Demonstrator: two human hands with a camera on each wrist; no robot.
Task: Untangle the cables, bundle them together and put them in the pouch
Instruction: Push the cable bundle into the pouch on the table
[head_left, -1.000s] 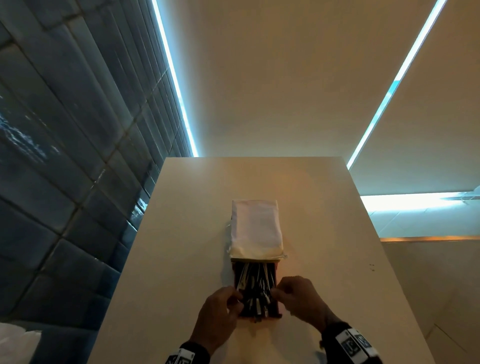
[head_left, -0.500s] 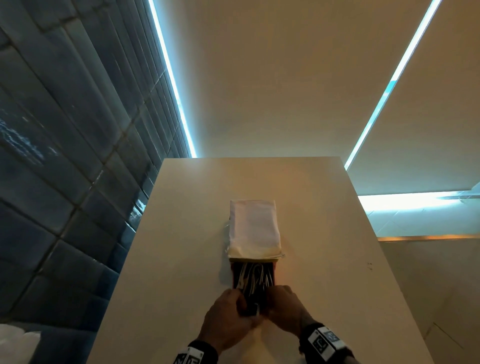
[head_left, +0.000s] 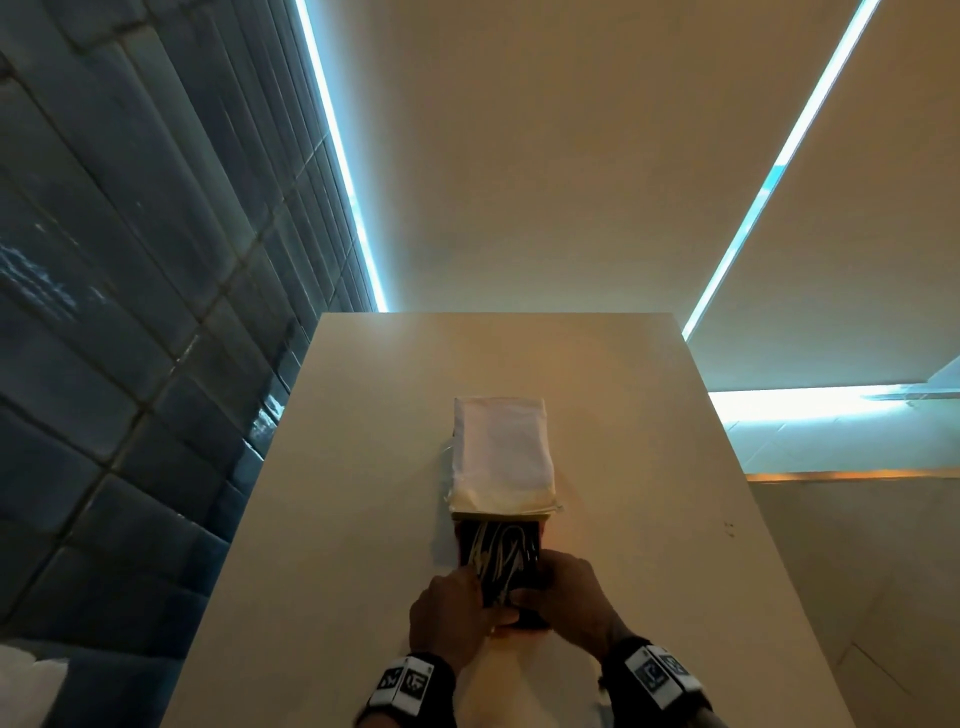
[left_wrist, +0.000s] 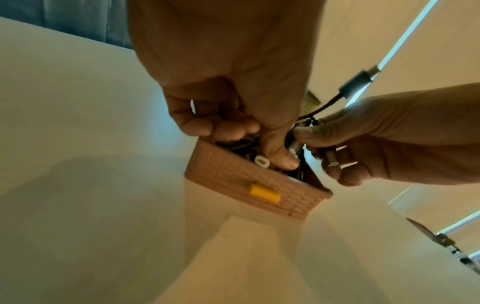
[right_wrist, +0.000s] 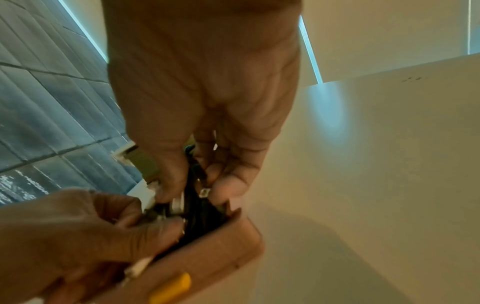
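Observation:
A white cloth pouch (head_left: 501, 457) lies mid-table, its mouth against a small brown brick-patterned box (left_wrist: 246, 181) with a yellow clasp (left_wrist: 264, 193). The box holds a tangle of black and white cables (head_left: 498, 556). My left hand (head_left: 470, 597) reaches into the box's near end from the left, thumb and curled fingers gripping cables (left_wrist: 259, 160). My right hand (head_left: 548, 590) comes in from the right and pinches black cables (right_wrist: 200, 181) with metal plugs between thumb and fingers. One black plug (left_wrist: 355, 86) sticks up behind the right hand.
The pale table (head_left: 363, 519) is long and narrow, with edges close on both sides. A dark tiled wall (head_left: 130, 364) runs along the left. A small mark (head_left: 729, 529) sits near the right edge.
Both hands have closed in from the box's sides onto the cables at its near end. The loose cable ends are now gathered between the hands.

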